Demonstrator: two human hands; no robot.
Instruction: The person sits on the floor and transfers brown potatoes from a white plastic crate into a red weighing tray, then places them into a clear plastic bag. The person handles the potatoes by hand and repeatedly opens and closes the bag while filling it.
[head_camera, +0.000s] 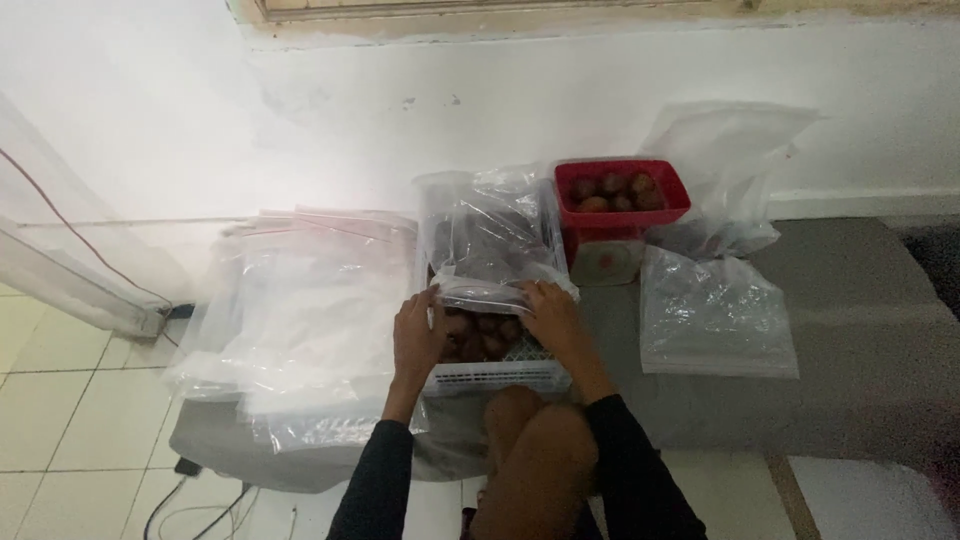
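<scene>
Both hands, left hand and right hand, have their fingers closed on the mouth of a clear bag over the white basket of brown fruit. A loose grip could spill fruit beside the basket.

Clear plastic bag at frame centre hides most brown round fruit in white slatted basket; bag contents indistinct.
</scene>
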